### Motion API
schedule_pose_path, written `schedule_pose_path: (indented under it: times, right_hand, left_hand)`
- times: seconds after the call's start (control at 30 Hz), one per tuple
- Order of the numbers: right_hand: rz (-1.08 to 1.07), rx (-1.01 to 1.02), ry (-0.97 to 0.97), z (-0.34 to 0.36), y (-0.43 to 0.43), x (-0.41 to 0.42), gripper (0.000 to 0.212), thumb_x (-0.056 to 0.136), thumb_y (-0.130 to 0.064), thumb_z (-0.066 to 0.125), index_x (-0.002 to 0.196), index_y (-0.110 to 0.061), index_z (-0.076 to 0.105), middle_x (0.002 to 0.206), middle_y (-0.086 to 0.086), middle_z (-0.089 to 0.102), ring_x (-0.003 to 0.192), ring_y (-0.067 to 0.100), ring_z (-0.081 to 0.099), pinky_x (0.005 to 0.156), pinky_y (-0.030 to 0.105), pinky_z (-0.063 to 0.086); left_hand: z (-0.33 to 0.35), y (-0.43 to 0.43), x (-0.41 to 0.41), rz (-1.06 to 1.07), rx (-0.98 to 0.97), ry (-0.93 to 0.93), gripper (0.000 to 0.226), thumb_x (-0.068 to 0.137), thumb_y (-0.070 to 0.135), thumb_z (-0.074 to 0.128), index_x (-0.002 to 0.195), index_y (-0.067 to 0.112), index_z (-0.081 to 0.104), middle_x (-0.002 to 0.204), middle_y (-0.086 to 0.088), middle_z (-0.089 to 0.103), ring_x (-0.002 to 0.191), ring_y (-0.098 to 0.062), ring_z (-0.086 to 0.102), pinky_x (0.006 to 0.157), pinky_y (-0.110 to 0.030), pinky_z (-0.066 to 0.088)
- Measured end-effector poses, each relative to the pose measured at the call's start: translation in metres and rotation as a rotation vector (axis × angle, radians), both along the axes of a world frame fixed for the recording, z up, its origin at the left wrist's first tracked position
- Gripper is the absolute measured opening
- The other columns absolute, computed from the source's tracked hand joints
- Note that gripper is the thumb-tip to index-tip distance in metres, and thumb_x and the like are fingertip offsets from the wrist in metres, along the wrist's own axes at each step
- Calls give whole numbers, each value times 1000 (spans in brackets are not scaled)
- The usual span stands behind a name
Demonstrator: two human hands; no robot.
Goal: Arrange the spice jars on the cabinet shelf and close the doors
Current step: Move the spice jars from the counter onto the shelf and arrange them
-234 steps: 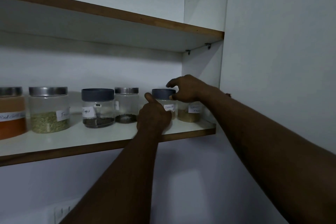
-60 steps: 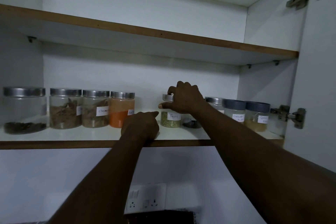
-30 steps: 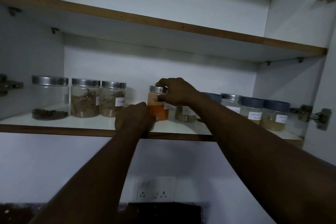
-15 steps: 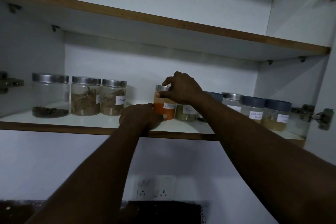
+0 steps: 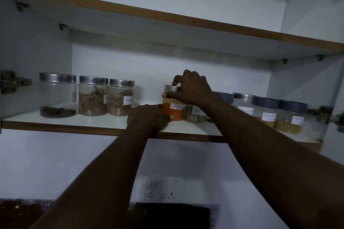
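Head view: our right hand [image 5: 191, 88] grips the orange jar [image 5: 173, 110] by its lid, left hand [image 5: 149, 118] cupping its base (bare shelf [image 5: 119, 123] leftward, green jar [image 5: 195, 115] touching rightward).

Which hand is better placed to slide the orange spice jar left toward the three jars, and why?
Right. The right hand already grips the orange jar by its lid from above; the left hand only touches its base beside the gap.

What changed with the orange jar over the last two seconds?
The orange jar moved right, from beside the cinnamon jar to against the green-spice jar. The right hand shifted from the green jar's lid to the orange one's; the left hand steadies its base. The other jars stayed.
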State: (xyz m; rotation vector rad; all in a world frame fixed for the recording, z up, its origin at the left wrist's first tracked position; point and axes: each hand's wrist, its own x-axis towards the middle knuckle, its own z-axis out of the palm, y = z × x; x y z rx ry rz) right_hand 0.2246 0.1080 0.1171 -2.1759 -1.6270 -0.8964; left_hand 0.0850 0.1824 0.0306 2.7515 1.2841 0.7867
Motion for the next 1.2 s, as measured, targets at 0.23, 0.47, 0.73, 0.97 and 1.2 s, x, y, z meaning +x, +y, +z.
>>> schedule_pose_path:
  times: [0.23,0.47,0.73,0.97,1.2]
  right_hand:
    - [-9,16,15,-2,-1,1,75,77,-87,55,126,-31,64,136,8,54,129,31,48,102,53,39]
    - [-16,8,15,-3,-1,2,77,77,-88,53,129,-31,62,139,8,54,131,32,47,104,54,39]
    - [13,199,-44,-4,2,-31,83,81,-87,47,133,-23,59,137,9,58,127,32,51,101,50,40]
    - [389,29,126,-5,40,-94,63,91,-38,66,149,-23,48,153,6,50,136,29,50,111,44,41]
    - [424,-116,185,-10,72,-110,58,90,-25,65,147,-21,51,151,6,53,134,28,53,109,46,43]
  left_hand:
    - [1,0,1,5,3,65,73,88,78,44,149,38,42,124,-1,69,111,-25,64,91,-42,46]
    - [1,-3,-1,39,3,22,84,83,81,48,147,28,47,129,-4,67,114,-26,63,92,-42,47]
    - [2,-17,-33,130,14,-353,30,85,41,74,99,15,70,99,-7,73,92,-26,69,70,-29,46]
    - [-3,0,-99,304,108,-370,17,90,23,68,95,10,77,86,-8,74,80,-24,70,74,-33,56]
    - [-4,6,-103,356,147,-313,23,90,18,70,107,3,71,103,-13,73,97,-27,69,86,-37,56]
